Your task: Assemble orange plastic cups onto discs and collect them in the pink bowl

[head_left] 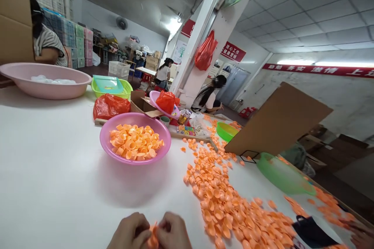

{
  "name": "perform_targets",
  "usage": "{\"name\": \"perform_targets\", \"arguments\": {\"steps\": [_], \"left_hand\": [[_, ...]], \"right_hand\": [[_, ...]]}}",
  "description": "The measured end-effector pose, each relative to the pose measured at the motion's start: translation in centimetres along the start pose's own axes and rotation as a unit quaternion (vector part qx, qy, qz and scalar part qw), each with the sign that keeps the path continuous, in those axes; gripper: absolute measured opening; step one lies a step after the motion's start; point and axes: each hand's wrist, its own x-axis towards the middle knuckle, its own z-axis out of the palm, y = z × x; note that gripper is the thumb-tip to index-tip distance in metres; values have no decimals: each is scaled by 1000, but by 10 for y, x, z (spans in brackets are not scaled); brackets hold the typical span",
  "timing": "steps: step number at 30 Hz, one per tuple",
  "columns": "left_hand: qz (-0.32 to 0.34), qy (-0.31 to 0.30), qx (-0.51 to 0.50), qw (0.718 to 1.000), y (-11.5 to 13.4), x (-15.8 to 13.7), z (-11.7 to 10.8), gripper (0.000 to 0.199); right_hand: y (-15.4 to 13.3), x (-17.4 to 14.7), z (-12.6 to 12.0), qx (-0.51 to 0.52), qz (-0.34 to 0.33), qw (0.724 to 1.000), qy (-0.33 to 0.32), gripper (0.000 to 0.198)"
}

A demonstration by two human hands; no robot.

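At the table's near edge, my left hand [130, 231] and my right hand [174, 232] are close together, fingers pinched. Between them is a small orange plastic piece [153, 238], gripped from both sides; the fingers partly hide it, and whether it is one part or two I cannot tell. To the right spreads a long heap of small orange cup-shaped plastic pieces [228, 212]. Beyond my hands stands a pink-purple bowl [109, 149] holding more orange pieces [136, 142].
A large pale pink basin [58, 89] stands far left, near a green basket [127, 90] and a red plastic bag [111, 106]. On the right are an upright cardboard sheet [277, 120], a green tray [284, 175] and a black strapped item [314, 231]. Another person's hand [362, 233] shows at the right edge.
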Motion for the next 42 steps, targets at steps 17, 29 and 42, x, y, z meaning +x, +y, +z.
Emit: {"name": "perform_targets", "arguments": {"steps": [17,29,42], "left_hand": [[104,-134,231,958,1,-13,-19,21],[52,-96,121,987,5,-4,-22,19],[35,-117,65,990,16,-9,-21,21]], "right_hand": [[43,-110,-166,-195,11,981,-15,39],[11,-66,-59,-6,2,1000,-2,8],[-16,-37,-4,-55,5,996,-70,14]]}}
